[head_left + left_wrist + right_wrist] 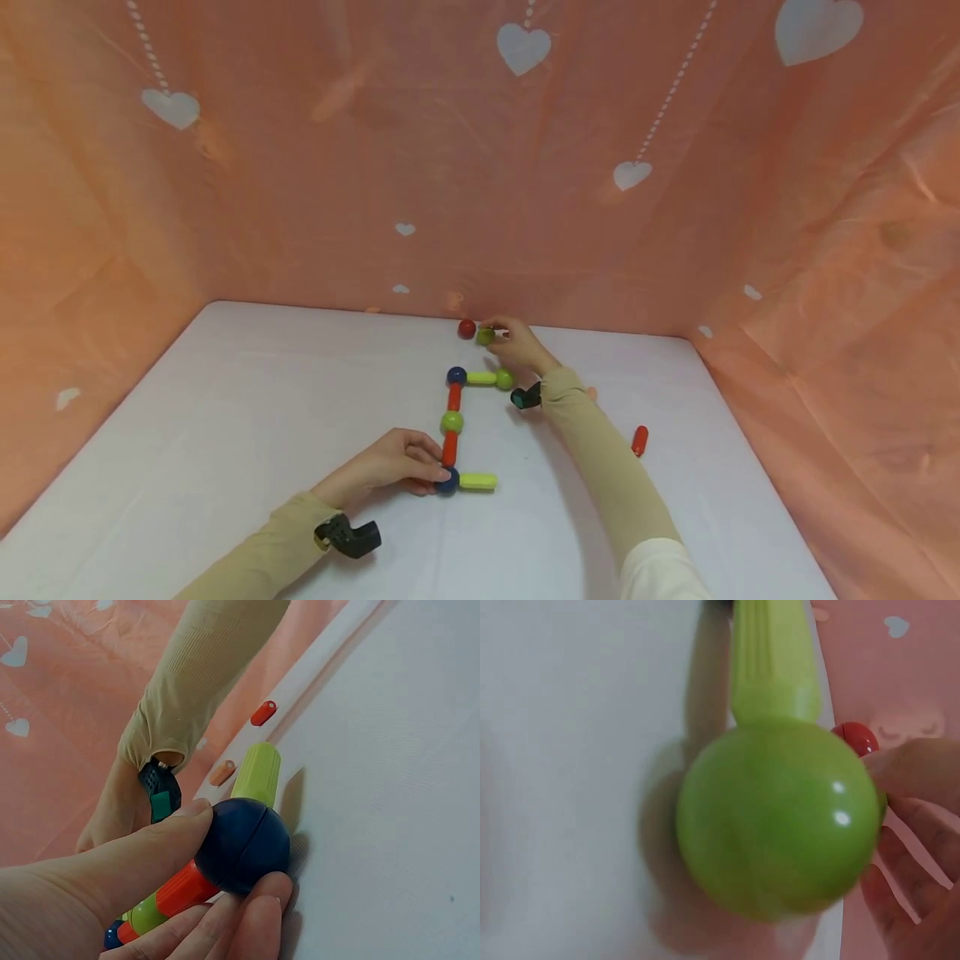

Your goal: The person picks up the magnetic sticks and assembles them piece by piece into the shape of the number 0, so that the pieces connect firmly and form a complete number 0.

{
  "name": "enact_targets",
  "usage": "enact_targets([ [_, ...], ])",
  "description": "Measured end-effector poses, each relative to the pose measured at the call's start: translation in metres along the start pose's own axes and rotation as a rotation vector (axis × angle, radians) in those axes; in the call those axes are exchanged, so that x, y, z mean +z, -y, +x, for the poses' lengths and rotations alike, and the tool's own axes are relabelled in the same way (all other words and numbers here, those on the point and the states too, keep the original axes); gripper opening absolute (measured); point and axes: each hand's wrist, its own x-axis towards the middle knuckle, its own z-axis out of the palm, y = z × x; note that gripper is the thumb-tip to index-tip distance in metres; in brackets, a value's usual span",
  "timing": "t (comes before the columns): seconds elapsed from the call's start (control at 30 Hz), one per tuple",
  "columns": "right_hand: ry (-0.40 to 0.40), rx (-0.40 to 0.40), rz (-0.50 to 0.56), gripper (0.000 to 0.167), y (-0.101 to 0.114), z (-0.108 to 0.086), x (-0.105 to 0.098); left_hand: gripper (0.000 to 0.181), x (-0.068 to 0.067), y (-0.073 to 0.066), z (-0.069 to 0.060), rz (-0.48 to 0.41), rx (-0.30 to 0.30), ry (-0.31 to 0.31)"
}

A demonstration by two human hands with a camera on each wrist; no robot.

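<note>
We counted one desk (315,383), two blue balls (457,375), three green balls (452,422), one red ball (467,329), two yellow-green rods (477,481), three clearly visible red rods (450,448), one orange rod (223,772), two hands (390,464) and two wrist cameras (352,537).

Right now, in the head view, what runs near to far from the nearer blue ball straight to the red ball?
Nearer blue ball, nearer red rod, green ball, farther red rod, farther blue ball, red ball.
</note>
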Motion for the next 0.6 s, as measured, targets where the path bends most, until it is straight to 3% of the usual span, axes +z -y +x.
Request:
enact_targets([
  [0.43,-0.029,0.066,0.001,0.038,-0.0065,0.0064,0.0059,0.036,-0.0003,0.0008,0.0005,-0.006,-0.006,-0.014],
  [0.6,-0.024,0.131,0.021,0.037,-0.0087,0.0068,0.0095,0.037,-0.0001,0.0009,0.0003,-0.011,-0.012,-0.012],
])
